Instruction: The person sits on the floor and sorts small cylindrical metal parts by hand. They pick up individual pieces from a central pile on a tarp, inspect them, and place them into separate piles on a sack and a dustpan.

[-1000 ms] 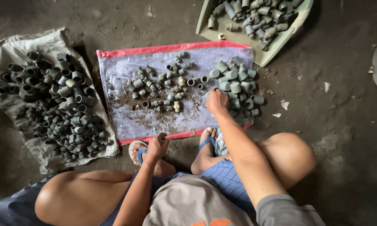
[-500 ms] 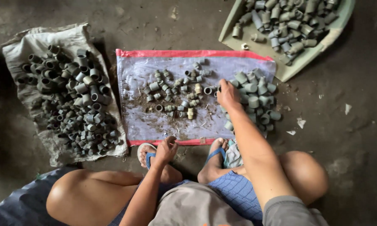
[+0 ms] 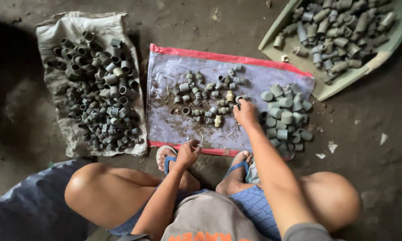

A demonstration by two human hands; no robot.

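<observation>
- Pipe fittings, small and grey, scattered loose across the middle of a pale woven sheet with red edges, spread on the floor in front of the squatting person.
- Right hand stretched out over the sheet, fingertips down among the small pieces at the right end of the scatter, just beside a heap of larger grey couplings; bent as if picking, though impossible to tell whether a piece is pinched between them.
- Left hand drawn back at the near red edge, above a sandalled foot, fingers curled loosely inward; hidden from view whether anything sits in the palm.
- Dark fittings heaped on a sack to the left; more grey ones in a green tray at upper right, well apart from both hands.
- Judged as mid-sorting: picking through the mixed small pieces, with much of the scatter not yet separated.
- Next move likely calling for a clean pinch on one piece, clear of dirt and neighbours, and for matching its kind to the right heap.
</observation>
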